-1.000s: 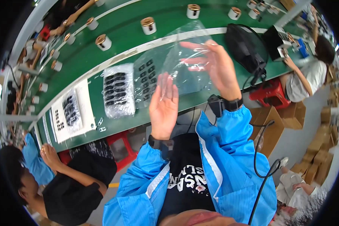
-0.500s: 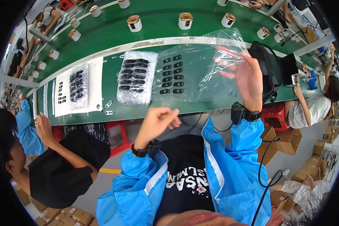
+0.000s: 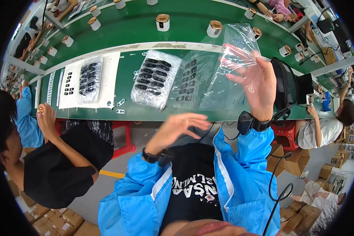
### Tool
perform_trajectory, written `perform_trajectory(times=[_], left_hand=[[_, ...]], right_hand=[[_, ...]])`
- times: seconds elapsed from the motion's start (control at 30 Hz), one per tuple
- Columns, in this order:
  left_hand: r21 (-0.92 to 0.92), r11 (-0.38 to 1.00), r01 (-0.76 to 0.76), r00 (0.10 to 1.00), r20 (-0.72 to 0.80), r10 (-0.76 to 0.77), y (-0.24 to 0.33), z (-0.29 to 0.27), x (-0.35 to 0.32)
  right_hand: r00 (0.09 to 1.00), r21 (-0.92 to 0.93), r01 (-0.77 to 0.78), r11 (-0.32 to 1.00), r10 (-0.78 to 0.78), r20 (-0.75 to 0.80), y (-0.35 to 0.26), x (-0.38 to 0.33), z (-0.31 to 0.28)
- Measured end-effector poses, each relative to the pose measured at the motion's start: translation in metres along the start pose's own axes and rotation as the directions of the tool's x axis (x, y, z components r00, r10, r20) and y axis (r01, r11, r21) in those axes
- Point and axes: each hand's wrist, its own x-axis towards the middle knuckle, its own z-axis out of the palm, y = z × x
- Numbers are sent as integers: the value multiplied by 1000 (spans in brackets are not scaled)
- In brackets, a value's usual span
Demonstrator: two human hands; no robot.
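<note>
My right hand (image 3: pixel 259 84) is raised over the green bench, gripping a clear plastic bag (image 3: pixel 224 92) by its right part. The thumb shows at the edge while the other fingers are seen through the film. Through the bag's left side, rows of small black parts (image 3: pixel 187 80) show hazily. My left hand (image 3: pixel 181 129), slightly blurred, hovers at the bench's front edge with fingers stretched and nothing in them. Beyond it, a clear bubble-wrap pack (image 3: pixel 153 102) carries rows of black oval parts (image 3: pixel 155 72).
Left lies a white sheet (image 3: pixel 108 78) under another pack (image 3: pixel 90 80). Small white pieces (image 3: pixel 120 111) lie beside it. White cylinders with gold tops (image 3: pixel 163 23) stand along the far strip. A black bag (image 3: pixel 281 80) sits at right. A co-worker (image 3: pixel 63 169) is close at left.
My left hand has moved rightward. The bag's film now bunches more around my right hand, and the black parts beneath look hazier. Most bench items and cylinders appear farther right in view.
</note>
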Motion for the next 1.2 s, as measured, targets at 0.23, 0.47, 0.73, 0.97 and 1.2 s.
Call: perform_trajectory(times=[0.23,0.47,0.73,0.97,1.2], left_hand=[[-792,570,-218,890,78,449,-31,50,76],[-718,524,-458,884,-306,354,10,39,86],[-593,641,-487,871,-381,309,3,38,83],[-336,782,-524,820,-449,356,0,37,85],[-129,791,-597,743,-461,485,-25,27,95]], right_hand=[[996,129,39,991,-48,70,17,-3,15],[987,84,101,991,-89,-137,37,-23,-16],[945,-299,-113,948,10,-327,77,-44,-84],[873,-934,-23,356,-448,-193,59,-43,-52],[963,-955,-20,297,-250,-98,86,-17,7]])
